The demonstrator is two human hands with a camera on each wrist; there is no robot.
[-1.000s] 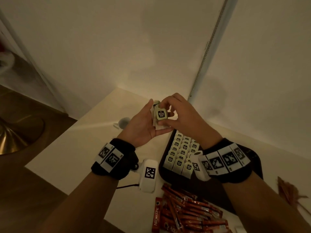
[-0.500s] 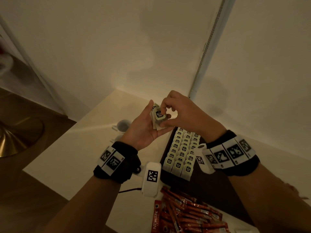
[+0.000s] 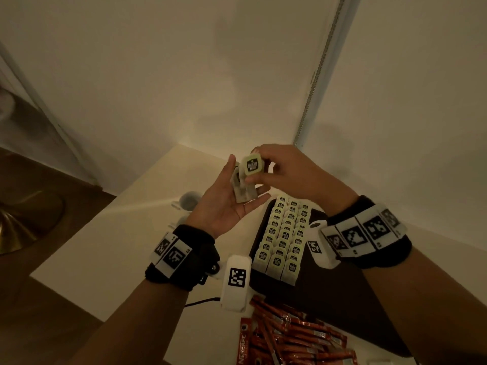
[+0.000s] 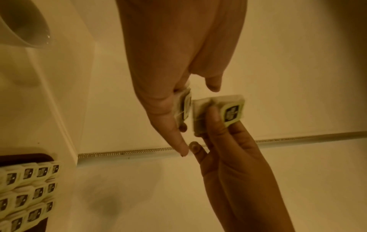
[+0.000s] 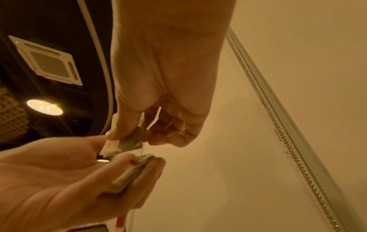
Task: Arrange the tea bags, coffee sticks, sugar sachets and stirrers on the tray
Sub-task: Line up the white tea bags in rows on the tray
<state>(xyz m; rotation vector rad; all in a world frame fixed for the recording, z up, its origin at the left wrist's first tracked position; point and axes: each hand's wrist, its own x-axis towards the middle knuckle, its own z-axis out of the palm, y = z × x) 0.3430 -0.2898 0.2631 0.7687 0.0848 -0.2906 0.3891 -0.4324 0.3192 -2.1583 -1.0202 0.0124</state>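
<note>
My left hand (image 3: 237,192) lies palm up above the table's far corner, and its cupped fingers hold a small stack of tea bags (image 3: 243,192). Just above the stack, my right hand (image 3: 259,165) pinches a single pale green tea bag (image 3: 251,165) by its label. In the left wrist view the single tea bag (image 4: 218,113) hangs clear of the stack (image 4: 183,106). Several tea bags (image 3: 284,238) lie in three neat rows at the left end of the dark tray (image 3: 342,299). Red coffee sticks (image 3: 290,341) are piled in front of the tray.
A white cup (image 3: 189,200) stands on the pale table (image 3: 105,246) left of the tray, under my left hand. Walls meet close behind the table's far corner. The floor drops away beyond the table's left edge.
My right hand has lifted one tea bag up and off the stack in my left palm, turning its label toward me. Both hands stayed above the tray's far left corner.
</note>
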